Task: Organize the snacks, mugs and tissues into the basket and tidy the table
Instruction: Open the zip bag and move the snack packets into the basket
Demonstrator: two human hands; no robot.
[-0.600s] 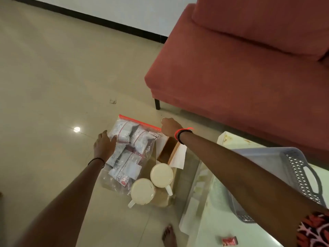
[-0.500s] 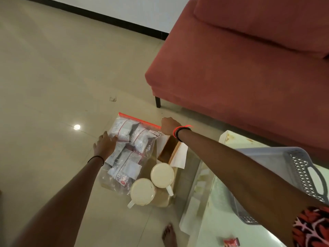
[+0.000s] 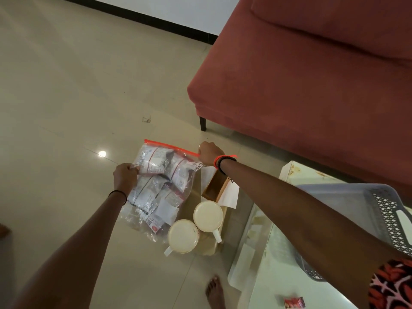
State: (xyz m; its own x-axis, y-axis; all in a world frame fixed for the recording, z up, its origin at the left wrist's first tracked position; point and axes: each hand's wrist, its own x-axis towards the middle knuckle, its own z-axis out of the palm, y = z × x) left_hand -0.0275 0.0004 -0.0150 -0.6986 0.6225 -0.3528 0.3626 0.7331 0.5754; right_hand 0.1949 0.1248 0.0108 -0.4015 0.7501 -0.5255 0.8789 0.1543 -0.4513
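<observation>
A clear zip bag (image 3: 158,186) with an orange seal, full of snack packets, lies on a low brown surface by the floor. My left hand (image 3: 125,178) grips its left edge. My right hand (image 3: 209,153) is closed on the bag's right top corner at the seal. Two cream mugs (image 3: 183,236) (image 3: 208,216) stand just in front of the bag, handles pointing toward me. A brown tissue box (image 3: 215,186) with white tissue sits under my right wrist. The grey basket (image 3: 365,210) stands on the white table to the right.
A red sofa (image 3: 301,85) fills the upper right, its dark leg (image 3: 202,123) close to the bag. A small red packet (image 3: 293,302) lies on the white table (image 3: 278,275) at the bottom. A bare foot (image 3: 215,293) rests on the tiled floor beside the table.
My left hand went from resting open beside the bag to gripping its left edge. The bag's top has lifted slightly. My right hand stays closed on the bag's corner.
</observation>
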